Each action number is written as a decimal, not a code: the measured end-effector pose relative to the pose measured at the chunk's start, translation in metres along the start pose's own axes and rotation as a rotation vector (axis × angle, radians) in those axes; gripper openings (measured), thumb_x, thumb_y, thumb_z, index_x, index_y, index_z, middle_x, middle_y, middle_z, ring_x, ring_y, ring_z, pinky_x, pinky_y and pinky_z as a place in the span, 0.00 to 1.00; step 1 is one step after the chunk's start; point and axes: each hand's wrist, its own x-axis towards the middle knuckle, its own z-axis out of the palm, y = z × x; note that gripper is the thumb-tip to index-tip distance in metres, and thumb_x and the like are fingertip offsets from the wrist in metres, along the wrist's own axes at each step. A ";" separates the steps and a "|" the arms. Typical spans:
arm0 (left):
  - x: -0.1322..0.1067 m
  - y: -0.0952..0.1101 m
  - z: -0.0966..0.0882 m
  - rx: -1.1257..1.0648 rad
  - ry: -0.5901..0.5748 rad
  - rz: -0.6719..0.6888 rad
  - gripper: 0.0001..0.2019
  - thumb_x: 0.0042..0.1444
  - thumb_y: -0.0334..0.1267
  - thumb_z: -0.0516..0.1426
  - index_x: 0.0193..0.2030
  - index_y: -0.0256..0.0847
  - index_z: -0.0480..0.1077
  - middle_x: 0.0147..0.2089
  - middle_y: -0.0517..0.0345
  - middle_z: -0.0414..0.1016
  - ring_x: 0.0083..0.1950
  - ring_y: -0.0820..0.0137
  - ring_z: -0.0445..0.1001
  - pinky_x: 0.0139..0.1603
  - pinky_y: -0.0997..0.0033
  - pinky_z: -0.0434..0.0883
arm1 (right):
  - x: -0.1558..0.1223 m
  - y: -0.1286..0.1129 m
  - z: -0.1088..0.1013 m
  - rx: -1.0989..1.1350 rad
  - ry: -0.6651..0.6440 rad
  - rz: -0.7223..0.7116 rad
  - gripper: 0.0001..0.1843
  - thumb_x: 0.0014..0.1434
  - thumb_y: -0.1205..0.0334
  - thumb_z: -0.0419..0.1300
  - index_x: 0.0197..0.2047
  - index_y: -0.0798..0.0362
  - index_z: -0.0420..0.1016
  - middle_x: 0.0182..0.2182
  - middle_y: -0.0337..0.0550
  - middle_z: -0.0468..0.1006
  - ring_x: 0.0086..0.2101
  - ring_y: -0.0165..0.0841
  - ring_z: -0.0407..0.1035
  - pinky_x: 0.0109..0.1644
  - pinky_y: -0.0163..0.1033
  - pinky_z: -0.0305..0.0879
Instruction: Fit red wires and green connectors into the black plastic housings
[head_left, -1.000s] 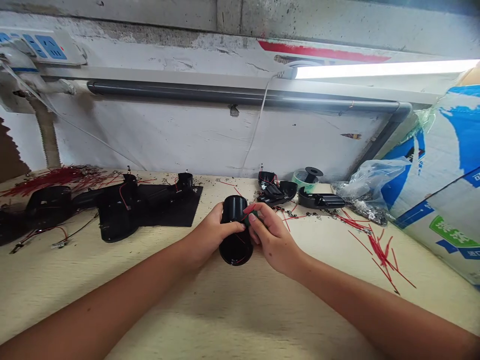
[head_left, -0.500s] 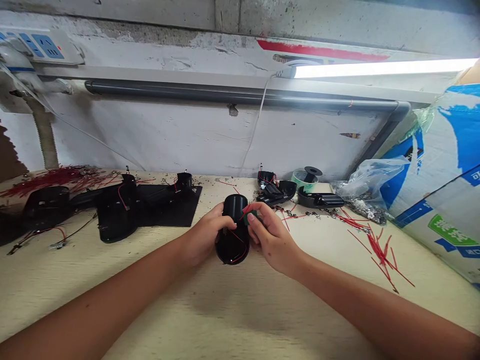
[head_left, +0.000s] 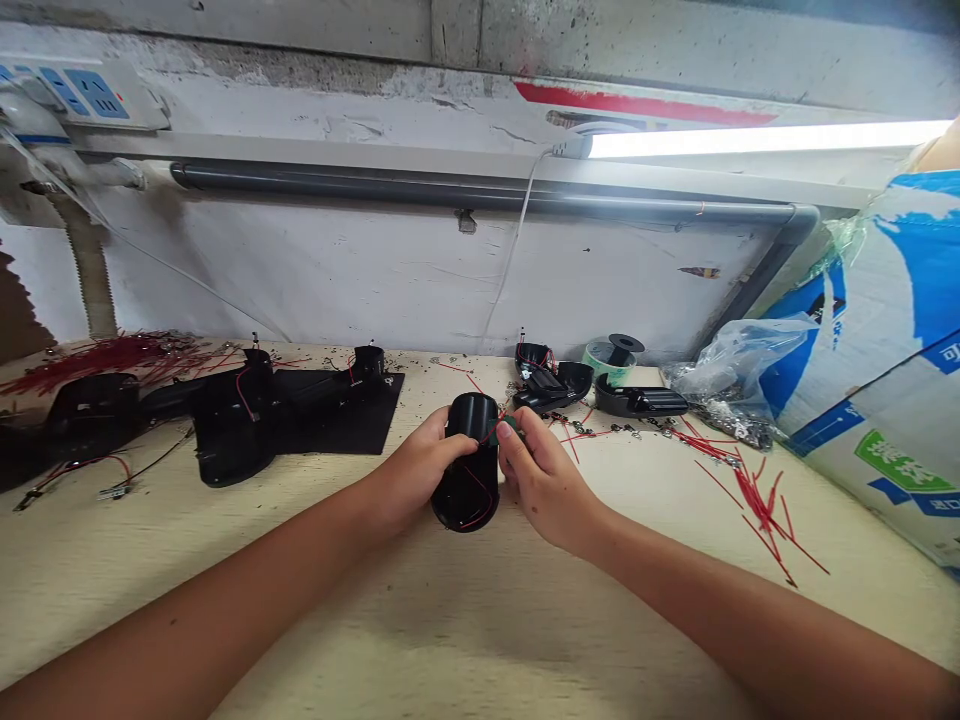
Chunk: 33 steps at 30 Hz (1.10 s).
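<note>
In the middle of the view is a black plastic housing (head_left: 463, 502), rounded at its lower end, with a smooth cylinder-like upper part. My left hand (head_left: 411, 468) is closed round its left side, the thumb lying across the front. A thin red wire (head_left: 490, 484) curves inside the hollow lower part. At the housing's right edge, my right hand (head_left: 551, 482) pinches a small dark green piece (head_left: 502, 427) between thumb and fingers. The fingers cover much of that piece, so its exact kind is unclear.
Similar black housings (head_left: 232, 430) stand at left by a black flat sheet (head_left: 341, 415). More black housings (head_left: 641, 398), a tape roll (head_left: 600, 365) and a plastic bag (head_left: 742, 360) lie behind at right. Cut red wires (head_left: 765, 500) are scattered before a blue-and-white box (head_left: 862, 370).
My right hand has shifted slightly right and turned, with the green piece now lying more to the right at the housing's edge. The left hand keeps its hold on the housing.
</note>
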 end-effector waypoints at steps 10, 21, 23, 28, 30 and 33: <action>-0.005 0.006 0.004 -0.130 0.044 -0.072 0.14 0.53 0.37 0.59 0.47 0.43 0.67 0.34 0.62 0.74 0.30 0.77 0.71 0.34 0.76 0.68 | 0.001 -0.008 0.000 -0.041 -0.063 0.013 0.26 0.66 0.42 0.53 0.26 0.53 0.55 0.24 0.35 0.49 0.25 0.27 0.44 0.26 0.35 0.42; -0.004 0.001 0.003 -0.105 0.046 -0.015 0.14 0.53 0.38 0.60 0.46 0.41 0.67 0.36 0.62 0.73 0.30 0.77 0.71 0.34 0.76 0.68 | 0.001 -0.009 0.001 -0.139 -0.042 0.092 0.27 0.62 0.41 0.57 0.24 0.51 0.52 0.18 0.31 0.49 0.19 0.24 0.43 0.20 0.33 0.36; -0.003 0.001 0.003 -0.093 0.032 -0.011 0.14 0.53 0.38 0.60 0.47 0.41 0.67 0.36 0.61 0.73 0.31 0.77 0.71 0.34 0.76 0.68 | 0.000 -0.010 0.001 -0.137 -0.057 0.092 0.27 0.63 0.41 0.55 0.24 0.51 0.53 0.18 0.31 0.49 0.18 0.23 0.43 0.20 0.33 0.37; -0.002 0.000 0.004 -0.076 0.035 0.018 0.16 0.52 0.37 0.60 0.49 0.41 0.67 0.37 0.61 0.73 0.33 0.77 0.71 0.35 0.76 0.67 | -0.001 -0.010 0.000 -0.107 -0.108 0.135 0.26 0.63 0.40 0.55 0.26 0.51 0.56 0.19 0.30 0.49 0.18 0.23 0.42 0.18 0.32 0.37; -0.002 -0.001 0.004 -0.063 0.047 0.026 0.15 0.52 0.37 0.60 0.48 0.41 0.67 0.37 0.62 0.73 0.33 0.77 0.71 0.35 0.76 0.67 | -0.001 -0.009 0.000 -0.122 -0.118 0.126 0.26 0.63 0.40 0.55 0.26 0.52 0.57 0.19 0.30 0.50 0.18 0.23 0.42 0.18 0.32 0.37; -0.002 -0.002 0.004 -0.051 0.048 0.024 0.14 0.53 0.37 0.59 0.47 0.41 0.67 0.36 0.62 0.72 0.33 0.77 0.70 0.35 0.76 0.67 | 0.000 -0.009 -0.001 -0.137 -0.130 0.127 0.26 0.63 0.39 0.54 0.26 0.52 0.57 0.18 0.31 0.50 0.18 0.23 0.43 0.18 0.32 0.38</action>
